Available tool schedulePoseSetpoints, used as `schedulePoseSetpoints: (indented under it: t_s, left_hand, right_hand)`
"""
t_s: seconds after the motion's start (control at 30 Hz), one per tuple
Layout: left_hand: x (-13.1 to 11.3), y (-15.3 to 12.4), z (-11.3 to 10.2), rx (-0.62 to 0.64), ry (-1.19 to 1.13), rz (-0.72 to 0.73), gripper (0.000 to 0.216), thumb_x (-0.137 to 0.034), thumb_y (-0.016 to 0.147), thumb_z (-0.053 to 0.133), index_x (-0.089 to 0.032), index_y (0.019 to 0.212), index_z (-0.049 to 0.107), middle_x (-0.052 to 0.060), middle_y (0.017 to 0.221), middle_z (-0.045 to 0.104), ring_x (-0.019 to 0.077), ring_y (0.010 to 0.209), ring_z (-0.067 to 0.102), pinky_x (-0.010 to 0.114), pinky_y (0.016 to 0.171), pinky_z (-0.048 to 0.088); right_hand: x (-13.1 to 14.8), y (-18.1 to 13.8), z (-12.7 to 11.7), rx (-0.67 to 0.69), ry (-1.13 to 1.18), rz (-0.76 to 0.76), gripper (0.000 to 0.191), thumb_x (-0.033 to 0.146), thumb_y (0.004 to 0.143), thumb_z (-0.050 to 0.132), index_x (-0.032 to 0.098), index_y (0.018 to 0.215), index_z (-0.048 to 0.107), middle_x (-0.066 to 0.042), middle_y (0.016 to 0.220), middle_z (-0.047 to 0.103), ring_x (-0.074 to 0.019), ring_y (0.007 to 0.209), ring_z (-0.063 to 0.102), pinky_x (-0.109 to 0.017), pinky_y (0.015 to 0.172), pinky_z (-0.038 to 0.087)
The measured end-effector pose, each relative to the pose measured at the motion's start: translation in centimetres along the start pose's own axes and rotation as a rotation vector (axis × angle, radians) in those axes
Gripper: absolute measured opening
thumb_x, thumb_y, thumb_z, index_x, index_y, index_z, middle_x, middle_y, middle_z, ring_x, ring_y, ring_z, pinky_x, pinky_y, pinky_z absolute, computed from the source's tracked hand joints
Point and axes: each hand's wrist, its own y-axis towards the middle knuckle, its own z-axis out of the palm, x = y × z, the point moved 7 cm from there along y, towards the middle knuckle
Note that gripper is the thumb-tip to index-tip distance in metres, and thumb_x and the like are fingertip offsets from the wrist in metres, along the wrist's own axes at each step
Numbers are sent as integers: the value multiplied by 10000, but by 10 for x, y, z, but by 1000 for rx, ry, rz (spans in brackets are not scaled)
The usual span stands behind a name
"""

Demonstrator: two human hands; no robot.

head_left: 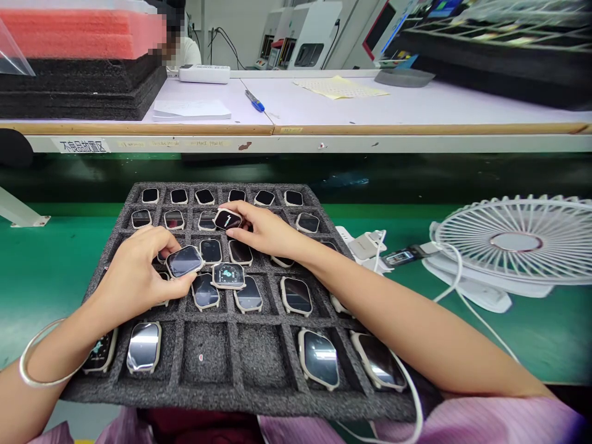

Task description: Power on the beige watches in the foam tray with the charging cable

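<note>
A grey foam tray (213, 394) with square compartments lies before me, many of them holding smartwatch bodies without straps. My left hand (143, 271) pinches one smartwatch (185, 261) by its edges, its screen dark. Farther back, my right hand (259, 228) grips another smartwatch (227, 219) between thumb and fingers; small white marks show on its black screen. Between the hands and slightly nearer, a smartwatch with a lit face (229, 275) rests across the dividers, overlapping the watches below it. Two front compartments (206, 354) hold no watch. My forearms hide parts of the tray.
A white desk fan (513, 240) lies at the right, near a white cable (456, 290) and a strapped watch (407, 255). Behind the tray runs a raised shelf (324, 117) with a pen (254, 100), papers (192, 110) and stacked foam (78, 86). A person sits beyond.
</note>
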Motion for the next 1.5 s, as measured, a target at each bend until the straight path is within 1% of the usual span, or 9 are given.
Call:
schedulePoseSetpoints:
  t_s: [0.3, 0.53, 0.63, 0.87, 1.0, 1.17, 1.33, 1.43, 1.5]
  left_hand:
    - [2, 1, 2, 28, -37, -44, 203, -339, 759, 673, -212, 752, 515, -11, 725, 565, 169, 682, 515, 317, 640, 392]
    - [3, 1, 3, 39, -32, -42, 203, -336, 760, 680, -208, 756, 522, -15, 725, 557, 161, 679, 508, 305, 633, 396]
    - [2, 1, 3, 36, -33, -34, 207, -337, 759, 685, -208, 756, 523, -17, 725, 556, 158, 677, 507, 297, 628, 394]
    - [3, 2, 3, 36, -44, -39, 204, -338, 753, 680, -206, 753, 525, -15, 733, 573, 159, 680, 518, 293, 627, 395]
    - [4, 2, 3, 46, -46, -59, 208, -358, 756, 671, -210, 751, 525, -10, 735, 579, 166, 684, 524, 300, 630, 397]
    - [6, 2, 4, 61, -56, -85, 219, -378, 753, 668, -219, 743, 518, -9, 728, 577, 173, 683, 524, 309, 638, 403]
    - [5, 2, 3, 49, -67, -80, 217, -362, 742, 673, -216, 735, 513, -12, 716, 567, 172, 672, 517, 307, 626, 398]
    - [5, 2, 4, 50, -69, -81, 216, -351, 736, 680, -211, 738, 516, -12, 718, 570, 168, 669, 516, 303, 623, 391]
    - [6, 2, 4, 50, -72, -80, 215, -348, 732, 682, -209, 739, 519, -11, 722, 574, 167, 671, 518, 302, 627, 390]
  right_hand:
    - [0, -1, -2, -56, 15, 22, 392, 182, 868, 599, 174, 1259, 575, -78, 1129, 689, -215, 873, 643, -348, 798, 507]
    - [-1, -1, -12, -187, 97, 49, 218, 181, 820, 599, 179, 1038, 594, -41, 930, 672, -173, 702, 585, -315, 692, 483]
    - [0, 0, -18, -240, 16, 34, 199, 147, 810, 588, 186, 999, 638, -35, 881, 649, -175, 699, 569, -318, 702, 481]
    - [9, -4, -20, -317, -279, -101, 264, 29, 808, 507, 183, 961, 659, -82, 967, 607, -228, 857, 589, -352, 778, 490]
    - [7, -4, -12, -210, -382, -78, 266, 6, 803, 478, 181, 962, 600, -110, 1027, 575, -265, 935, 571, -380, 817, 480]
    - [7, -4, -4, -79, -338, -40, 283, -9, 717, 469, 203, 903, 490, -87, 965, 568, -244, 838, 548, -343, 739, 444]
    - [24, -9, -18, -126, -254, -10, 237, 28, 729, 495, 208, 884, 508, -52, 906, 596, -223, 790, 555, -337, 733, 418]
    - [53, -17, -7, 125, -65, -141, 81, 172, 868, 608, 195, 938, 573, -50, 938, 638, -198, 768, 576, -314, 709, 445]
    - [67, -26, 5, 312, -96, -187, 239, 352, 875, 744, 188, 978, 605, -59, 956, 663, -216, 789, 601, -319, 696, 450]
